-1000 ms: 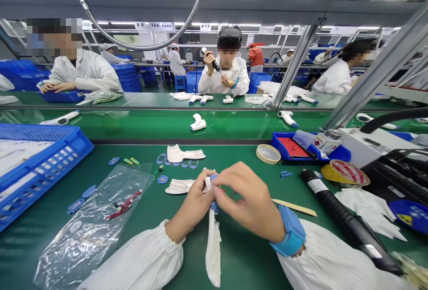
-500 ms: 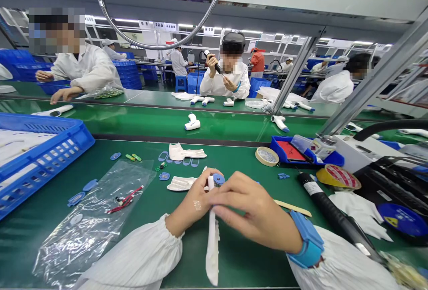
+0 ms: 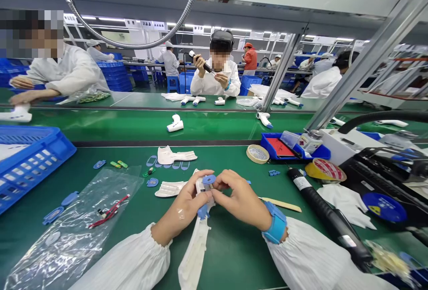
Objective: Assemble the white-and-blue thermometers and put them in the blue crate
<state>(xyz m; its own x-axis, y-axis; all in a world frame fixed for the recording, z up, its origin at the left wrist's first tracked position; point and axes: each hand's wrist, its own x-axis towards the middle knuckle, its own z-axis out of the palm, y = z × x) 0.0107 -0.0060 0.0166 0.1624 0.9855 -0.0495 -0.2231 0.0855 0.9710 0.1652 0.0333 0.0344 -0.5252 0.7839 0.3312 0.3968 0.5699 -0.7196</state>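
My left hand (image 3: pixel 185 207) grips the upper end of a long white plastic shell (image 3: pixel 194 254) that hangs down toward me over the green bench. My right hand (image 3: pixel 239 198) pinches a small round blue part (image 3: pixel 209 179) at the top of that shell, thumb and fingers closed on it. A blue trigger piece (image 3: pixel 203 212) shows below my left fingers. A blue wrist strap (image 3: pixel 276 227) is on my right wrist. Two more white shell halves lie beyond my hands, one (image 3: pixel 170 188) close and one (image 3: pixel 176 155) farther back.
A clear bag (image 3: pixel 72 225) with red wires lies left, a blue crate (image 3: pixel 31 165) beyond it. Small blue parts are scattered about. A black electric screwdriver (image 3: pixel 321 210), tape rolls (image 3: pixel 257 153), a blue tray (image 3: pixel 290 149) and white gloves (image 3: pixel 344 201) lie right. Other workers sit across the conveyor (image 3: pixel 133 123).
The shell has tilted so its lower end swings left. My right hand has pulled back from over the shell to pinch the blue part at its top. The view shifted slightly right.
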